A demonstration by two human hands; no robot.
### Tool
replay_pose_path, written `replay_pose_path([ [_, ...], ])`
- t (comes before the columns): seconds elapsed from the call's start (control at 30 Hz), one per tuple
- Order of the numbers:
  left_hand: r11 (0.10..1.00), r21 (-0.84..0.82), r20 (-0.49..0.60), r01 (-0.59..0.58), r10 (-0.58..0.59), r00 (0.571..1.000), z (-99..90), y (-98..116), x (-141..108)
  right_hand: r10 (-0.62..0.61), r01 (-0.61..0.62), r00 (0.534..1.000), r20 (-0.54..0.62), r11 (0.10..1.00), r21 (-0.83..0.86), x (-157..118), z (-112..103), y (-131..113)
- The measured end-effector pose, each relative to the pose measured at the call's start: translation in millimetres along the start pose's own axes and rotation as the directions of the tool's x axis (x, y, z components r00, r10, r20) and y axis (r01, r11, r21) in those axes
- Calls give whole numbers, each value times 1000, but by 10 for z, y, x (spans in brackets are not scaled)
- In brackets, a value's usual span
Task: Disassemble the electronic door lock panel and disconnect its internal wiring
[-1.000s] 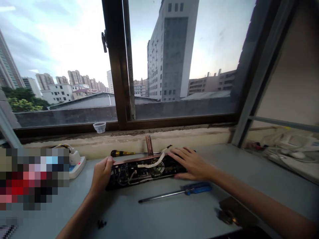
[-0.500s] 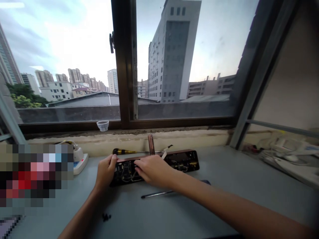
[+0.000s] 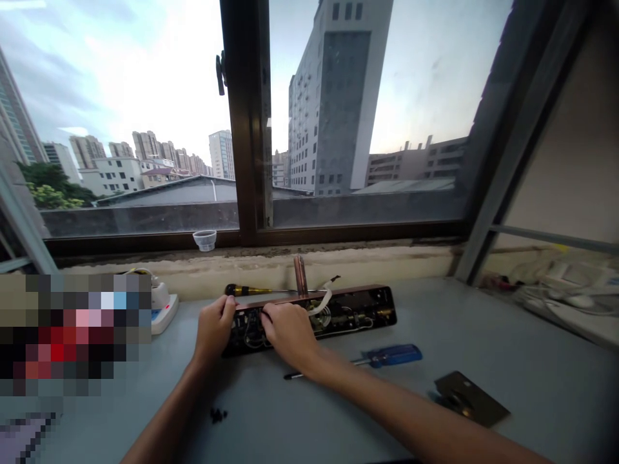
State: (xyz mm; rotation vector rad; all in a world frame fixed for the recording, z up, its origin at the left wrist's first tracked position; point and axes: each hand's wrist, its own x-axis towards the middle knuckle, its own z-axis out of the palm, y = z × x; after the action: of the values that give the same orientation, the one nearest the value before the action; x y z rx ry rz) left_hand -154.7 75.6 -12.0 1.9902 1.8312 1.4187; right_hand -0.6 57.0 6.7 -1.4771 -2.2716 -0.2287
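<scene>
A long, open door lock panel [image 3: 360,309] with a copper-coloured edge lies on the table, circuit parts and wires exposed inside. Its copper-coloured handle [image 3: 300,276] points up at the back, and a white ribbon-like strip [image 3: 327,298] sticks out near the middle. My left hand [image 3: 214,328] is closed around the panel's left end. Over the inside of the left half, my right hand [image 3: 290,332] has its fingers pinched together; what they hold is hidden. In front lies a blue-handled screwdriver [image 3: 394,356], partly covered by my right wrist.
Behind the panel rests a yellow-and-black screwdriver [image 3: 249,290]. Small black screws [image 3: 218,415] lie front left, a dark flat plate [image 3: 476,403] front right. A power strip [image 3: 165,314] sits left, a clear cup [image 3: 205,240] on the sill. Cables and white equipment [image 3: 556,296] are at right.
The view has shifted slightly. My right forearm has come down and toward me, uncovering the blue screwdriver handle and the dark plate. Both hands stay at the panel.
</scene>
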Motion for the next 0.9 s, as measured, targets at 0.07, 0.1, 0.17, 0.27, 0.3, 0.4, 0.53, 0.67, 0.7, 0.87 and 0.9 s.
replay_pose_path([
  [0.07,1000,7,3,-3,3,1000,-1,2,-4,26,-25,1000,-6,999,26,5,7,1],
  [0.1,1000,11,4,-6,6,1000,-1,3,-6,33,-33,999,-8,999,35,8,8,0],
  [0.17,1000,15,6,-10,10,1000,-1,4,-8,42,-42,999,-7,998,49,13,3,-6],
  [0.27,1000,19,5,-13,13,1000,3,4,-7,55,-55,998,3,997,53,24,-19,-32],
  [0.3,1000,21,4,-13,13,1000,5,2,-7,62,-62,998,7,997,52,30,-27,-45],
  [0.4,1000,28,3,-11,10,1000,11,-7,-8,96,-96,995,17,994,45,50,-50,-93],
  [0.53,999,37,12,-9,8,1000,12,-16,-10,149,-151,988,31,988,42,71,-58,-132],
  [0.67,999,52,22,-11,10,1000,2,-16,-4,127,-128,991,32,991,43,53,-17,-103],
  [0.7,998,57,25,-13,11,1000,0,-17,-2,113,-114,993,28,993,44,41,1,-90],
  [0.87,997,78,21,-13,12,1000,8,-21,-1,78,-79,997,18,997,26,1,52,-59],
  [0.9,997,81,16,-10,9,1000,12,-22,-3,79,-79,997,19,997,23,7,42,-64],
])
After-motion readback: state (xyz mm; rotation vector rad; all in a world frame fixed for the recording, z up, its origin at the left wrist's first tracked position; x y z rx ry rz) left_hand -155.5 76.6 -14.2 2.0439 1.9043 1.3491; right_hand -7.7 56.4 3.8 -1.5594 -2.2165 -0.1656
